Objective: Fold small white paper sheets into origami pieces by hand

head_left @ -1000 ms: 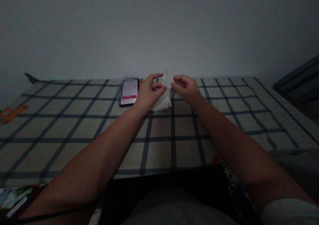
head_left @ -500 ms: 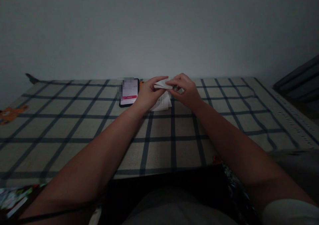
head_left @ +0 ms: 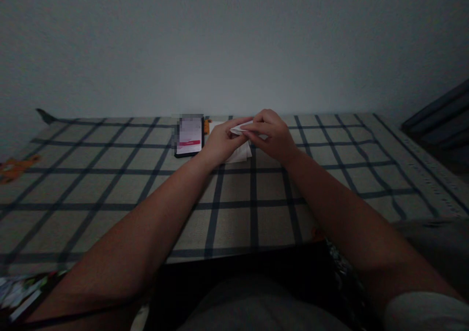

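Head view: left hand [head_left: 220, 143] and right hand [head_left: 273, 135] meet above the checked cloth [head_left: 110, 184]. The fingers of both are pinched shut on one small white paper [head_left: 240, 127], held just over the loose sheets [head_left: 242, 153]. Risk: an uneven pinch could skew or tear it. Count: two hands, one paper, one phone [head_left: 189, 136] beside the left hand; sheets probably two, light too dim to confirm.

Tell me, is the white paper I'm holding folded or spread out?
Folded: the white paper is a narrow wedge pinched between the left hand and right hand.
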A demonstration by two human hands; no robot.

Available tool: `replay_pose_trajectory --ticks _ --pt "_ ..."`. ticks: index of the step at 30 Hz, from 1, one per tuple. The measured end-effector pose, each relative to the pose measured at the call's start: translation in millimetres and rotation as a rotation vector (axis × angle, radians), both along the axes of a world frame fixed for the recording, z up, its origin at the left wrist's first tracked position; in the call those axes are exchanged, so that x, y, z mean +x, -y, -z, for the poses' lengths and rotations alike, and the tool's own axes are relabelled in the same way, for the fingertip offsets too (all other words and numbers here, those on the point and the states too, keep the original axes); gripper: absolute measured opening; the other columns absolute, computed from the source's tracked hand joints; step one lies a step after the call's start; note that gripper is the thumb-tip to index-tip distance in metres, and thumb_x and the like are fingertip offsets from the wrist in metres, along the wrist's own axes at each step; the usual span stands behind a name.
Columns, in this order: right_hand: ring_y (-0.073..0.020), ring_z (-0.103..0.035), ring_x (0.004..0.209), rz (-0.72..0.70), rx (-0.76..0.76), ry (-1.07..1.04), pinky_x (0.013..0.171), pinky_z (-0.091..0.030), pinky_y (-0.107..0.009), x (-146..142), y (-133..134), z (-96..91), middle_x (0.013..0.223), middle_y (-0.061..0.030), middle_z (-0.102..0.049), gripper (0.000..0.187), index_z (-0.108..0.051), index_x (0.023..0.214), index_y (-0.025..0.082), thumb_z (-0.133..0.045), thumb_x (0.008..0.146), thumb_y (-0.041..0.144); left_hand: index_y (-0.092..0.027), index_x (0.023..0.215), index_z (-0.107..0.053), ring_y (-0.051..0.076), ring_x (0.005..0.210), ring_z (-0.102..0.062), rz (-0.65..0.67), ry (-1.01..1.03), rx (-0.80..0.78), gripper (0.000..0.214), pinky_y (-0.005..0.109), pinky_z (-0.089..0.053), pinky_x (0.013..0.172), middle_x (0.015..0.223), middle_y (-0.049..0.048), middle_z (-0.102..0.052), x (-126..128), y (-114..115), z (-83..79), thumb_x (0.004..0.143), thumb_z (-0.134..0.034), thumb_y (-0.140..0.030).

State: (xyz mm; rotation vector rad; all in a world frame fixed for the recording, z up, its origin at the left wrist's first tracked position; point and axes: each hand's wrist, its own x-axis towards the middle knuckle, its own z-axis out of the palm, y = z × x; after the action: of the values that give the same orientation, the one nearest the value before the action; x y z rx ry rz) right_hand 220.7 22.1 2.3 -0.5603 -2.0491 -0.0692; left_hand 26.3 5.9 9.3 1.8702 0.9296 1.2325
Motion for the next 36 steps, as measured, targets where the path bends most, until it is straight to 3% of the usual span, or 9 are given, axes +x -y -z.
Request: replay_pose_trajectory --ticks 6,11,13,18,24,28,36 --pt "-0.0230 -0.058 0.088 0.033 -0.023 -0.024 0.084 -0.046 -0.041 0 -1 -2.8 0.086 -0.0046 -0.064 0.027 -0.073 0.097 0.026 -0.057 0.105 0.046 -0.023 0.130 -0.069 0.022 0.101 -0.073 0.092 0.241 -0.181 0.049 0.043 -0.061 0.095 0.113 0.0067 -0.075 3 1 3.7 0.081 -0.074 -0.031" --pt "-0.0230 -0.058 0.086 0.051 0.022 -0.018 0.082 -0.045 -0.041 2 -3 -3.5 0.085 -0.0050 -0.065 0.027 -0.071 0.092 0.025 -0.058 0.105 0.044 -0.023 0.106 -0.066 0.015 0.078 -0.070 0.022 0.199 -0.069 0.035 0.032 -0.063 0.083 0.082 -0.0016 -0.065 0 -1 3.6 0.083 -0.082 -0.044" --pt "-0.0233 -0.057 0.087 0.070 0.031 -0.010 0.083 -0.045 -0.041 4 -3 -3.2 0.085 -0.0052 -0.064 0.026 -0.072 0.093 0.025 -0.058 0.105 0.043 -0.021 0.095 -0.067 0.014 0.075 -0.069 0.012 0.159 -0.013 0.038 0.030 -0.062 0.077 0.084 0.0006 -0.069 -3 -4 2.9 0.082 -0.084 -0.052" --pt "-0.0250 -0.056 0.092 0.103 -0.037 -0.032 0.093 -0.047 -0.047 7 -3 -5.6 0.089 -0.0057 -0.061 0.028 -0.075 0.092 0.026 -0.063 0.101 0.050 -0.019 0.093 -0.080 0.021 0.085 -0.074 -0.105 0.000 0.116 0.040 0.031 -0.062 0.077 0.092 0.0077 -0.080 -13 -8 -2.1 0.080 -0.085 -0.057" --pt "-0.0294 -0.061 0.119 0.027 -0.215 -0.200 0.099 -0.052 -0.049 13 -11 -4.1 0.123 -0.0117 -0.066 0.031 -0.080 0.097 0.025 -0.076 0.091 0.055 -0.020 0.092 -0.085 0.024 0.094 -0.076 -0.167 -0.007 0.153 0.035 0.037 -0.062 0.089 0.098 0.0096 -0.083 -22 -5 -13.0 0.080 -0.086 -0.053" --pt "-0.0223 -0.069 0.097 -0.114 -0.372 -0.225 0.084 -0.057 -0.039 14 -16 0.4 0.102 -0.0080 -0.074 0.027 -0.082 0.102 0.024 -0.074 0.093 0.048 -0.020 0.091 -0.085 0.023 0.090 -0.077 -0.151 -0.012 0.178 0.029 0.035 -0.062 0.088 0.095 0.0093 -0.083 -27 -8 -17.3 0.079 -0.087 -0.045" --pt "-0.0199 -0.068 0.086 -0.071 -0.394 -0.252 0.078 -0.056 -0.036 15 -16 -3.1 0.089 -0.0040 -0.076 0.017 -0.086 0.093 0.027 -0.079 0.089 0.042 -0.018 0.083 -0.082 0.020 0.084 -0.075 -0.160 -0.061 0.181 0.031 0.029 -0.059 0.074 0.090 0.0093 -0.081 -34 -12 -17.5 0.076 -0.088 -0.048"
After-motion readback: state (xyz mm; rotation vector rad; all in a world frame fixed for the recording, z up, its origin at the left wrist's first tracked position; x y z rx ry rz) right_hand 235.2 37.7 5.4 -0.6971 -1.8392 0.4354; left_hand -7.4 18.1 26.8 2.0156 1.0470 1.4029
